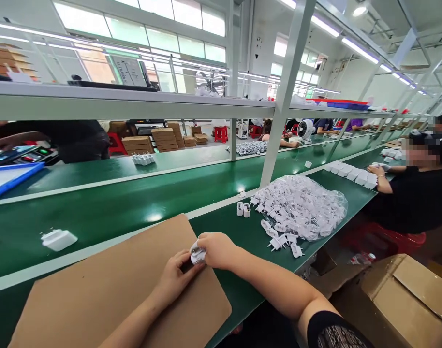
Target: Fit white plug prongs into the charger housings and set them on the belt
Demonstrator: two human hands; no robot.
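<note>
My left hand [175, 279] and my right hand [216, 250] meet over a brown cardboard sheet [97, 290] on the green bench. Both grip one small white plastic plug part [197, 253] between the fingertips. A heap of the same white plug parts [301, 208] lies on clear plastic film to the right, with loose ones [281, 240] spilling towards my right hand. Two white parts [243, 209] stand alone just beyond the sheet's far corner.
A white charger body [58, 239] rides the green conveyor belt [134, 203] to the left. A co-worker in black [413, 193] sits at right by rows of white parts [351, 173]. A cardboard box [405, 299] stands at lower right. A blue tray [10, 176] sits far left.
</note>
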